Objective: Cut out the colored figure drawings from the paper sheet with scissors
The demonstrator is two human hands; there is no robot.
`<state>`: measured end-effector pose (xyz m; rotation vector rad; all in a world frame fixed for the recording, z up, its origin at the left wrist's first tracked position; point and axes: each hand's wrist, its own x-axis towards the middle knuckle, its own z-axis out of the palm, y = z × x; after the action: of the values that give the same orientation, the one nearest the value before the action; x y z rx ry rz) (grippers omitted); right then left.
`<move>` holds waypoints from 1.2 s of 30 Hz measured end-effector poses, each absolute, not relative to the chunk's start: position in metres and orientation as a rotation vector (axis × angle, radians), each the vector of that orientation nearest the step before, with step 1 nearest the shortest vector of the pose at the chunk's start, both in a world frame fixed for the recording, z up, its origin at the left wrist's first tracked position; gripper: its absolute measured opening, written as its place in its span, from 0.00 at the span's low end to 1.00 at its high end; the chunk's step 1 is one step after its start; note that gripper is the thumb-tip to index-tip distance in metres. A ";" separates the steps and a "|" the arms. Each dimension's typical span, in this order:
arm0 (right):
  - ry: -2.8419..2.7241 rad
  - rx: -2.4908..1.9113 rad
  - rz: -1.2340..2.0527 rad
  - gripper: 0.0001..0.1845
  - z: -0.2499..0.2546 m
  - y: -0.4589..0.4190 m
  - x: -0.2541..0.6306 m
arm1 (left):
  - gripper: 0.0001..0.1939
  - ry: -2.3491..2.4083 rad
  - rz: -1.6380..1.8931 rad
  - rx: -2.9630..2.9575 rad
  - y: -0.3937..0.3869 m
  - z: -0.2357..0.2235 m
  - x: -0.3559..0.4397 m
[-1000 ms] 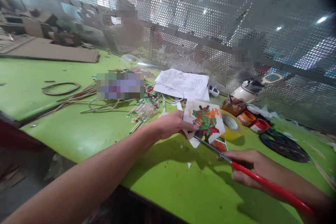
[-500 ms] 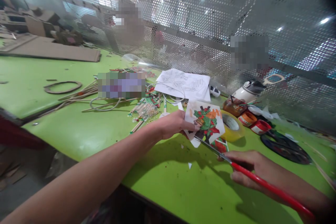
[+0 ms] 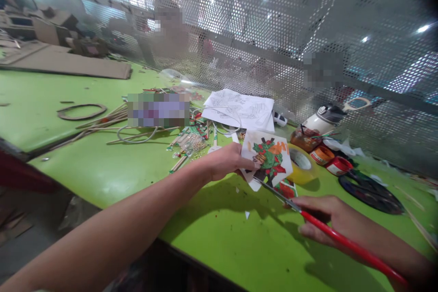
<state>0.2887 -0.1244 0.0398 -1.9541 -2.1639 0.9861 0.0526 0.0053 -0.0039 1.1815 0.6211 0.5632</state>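
Note:
My left hand [image 3: 230,162] pinches the left edge of a white paper piece [image 3: 273,157] painted in green, red and orange. In my right hand [image 3: 323,219] is a pair of scissors [image 3: 328,232] with long red handles. Their metal blades reach the lower edge of the painted paper, close to my left fingertips. How far the blades are spread I cannot make out. Below the paper lies another painted piece [image 3: 286,190], partly covered. Small white scraps [image 3: 247,215] are on the green table [image 3: 219,246] beneath my hands.
Behind the paper stand a roll of yellow tape [image 3: 304,164], paint jars [image 3: 338,165], a dark palette [image 3: 371,191] and a white bottle [image 3: 321,121]. Drawing sheets [image 3: 239,107], sticks [image 3: 109,118] and beads [image 3: 195,143] lie further left. Cardboard [image 3: 68,61] rests at the far left. A perforated screen [image 3: 246,18] borders the back.
Almost nothing differs. My right hand and the scissors have shifted very slightly; my left hand keeps the painted paper in the same place.

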 end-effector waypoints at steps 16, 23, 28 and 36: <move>-2.159 -1.950 1.024 0.34 0.037 -0.124 0.289 | 0.10 0.617 0.569 1.161 0.005 -0.005 0.053; -2.151 -1.975 1.006 0.32 0.038 -0.125 0.287 | 0.08 0.642 0.568 1.173 0.004 -0.004 0.054; -2.192 -1.945 1.019 0.31 0.031 -0.124 0.297 | 0.07 0.630 0.576 1.163 0.004 -0.004 0.055; -2.186 -1.920 0.958 0.27 0.040 -0.126 0.289 | 0.07 0.638 0.541 1.182 0.004 -0.005 0.056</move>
<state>0.2895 -0.1260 0.0405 -1.9197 -2.1858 0.9576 0.0558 0.0041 -0.0053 1.1816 0.6378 0.5410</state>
